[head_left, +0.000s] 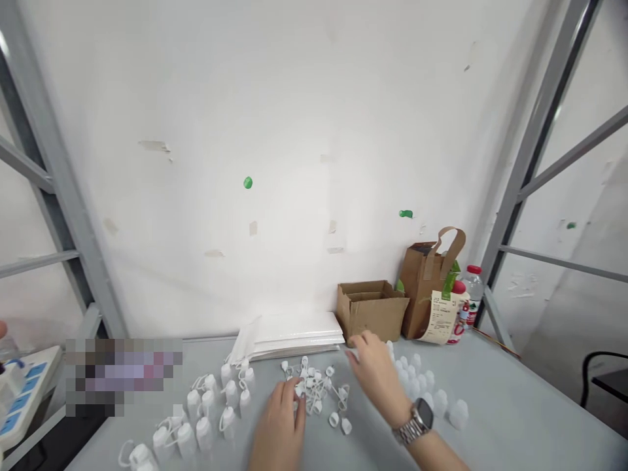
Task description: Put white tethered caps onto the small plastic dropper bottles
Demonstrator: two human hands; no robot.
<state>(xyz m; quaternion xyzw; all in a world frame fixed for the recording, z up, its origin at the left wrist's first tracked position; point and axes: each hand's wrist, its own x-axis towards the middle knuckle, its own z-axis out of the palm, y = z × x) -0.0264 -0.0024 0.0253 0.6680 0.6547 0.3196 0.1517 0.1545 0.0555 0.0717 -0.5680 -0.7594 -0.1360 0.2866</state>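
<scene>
My left hand (280, 422) is at the left edge of a loose pile of white caps with looped cords (316, 386). Its thumb and fingertips close around one white cap (299, 390). My right hand (375, 373), with a metal-banded watch on the wrist, is beside a group of translucent white bottles (412, 379). Its thumb stands apart from the fingers, and I see nothing held there. To the left, several capped bottles with cord loops (203, 432) stand upright in loose rows.
Behind the pile lies a stack of flat white packs (294, 333). An open cardboard box (375, 314), a brown paper bag (417, 288) and a red-capped bottle (473, 288) stand at the back right. A white power strip (36, 389) lies far left. Grey metal posts (73, 176) flank the table.
</scene>
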